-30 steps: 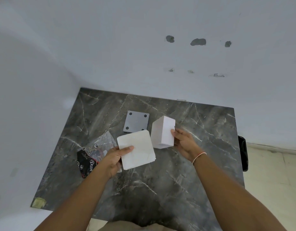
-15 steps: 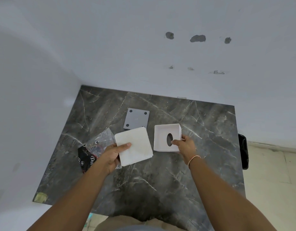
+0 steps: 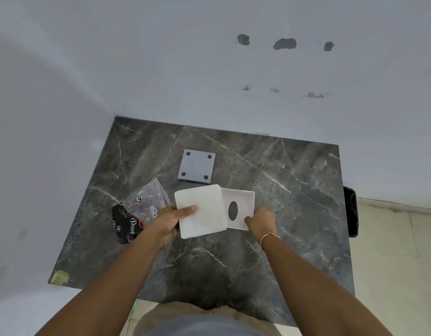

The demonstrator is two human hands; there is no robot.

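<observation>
My left hand (image 3: 167,220) grips a square stack of white tissues (image 3: 201,210) by its left edge, thumb on top, holding it just above the table. The stack overlaps the left side of a white box shell (image 3: 243,207) that lies with its open side up and shows an oval slot in its floor. My right hand (image 3: 260,220) holds the shell's near right corner. A grey square base plate (image 3: 197,169) with four dark round pads lies on the table just beyond them.
A dark marble table (image 3: 294,202) stands in a white wall corner. A crumpled clear and black plastic wrapper (image 3: 136,210) lies left of my left hand. A black object (image 3: 351,210) hangs off the table's right edge. A yellowish patch (image 3: 60,277) marks the near left corner.
My right hand has turned the white shell from standing on edge to open side up and set it down. My left hand has carried the tissue stack right, over the shell's left side.
</observation>
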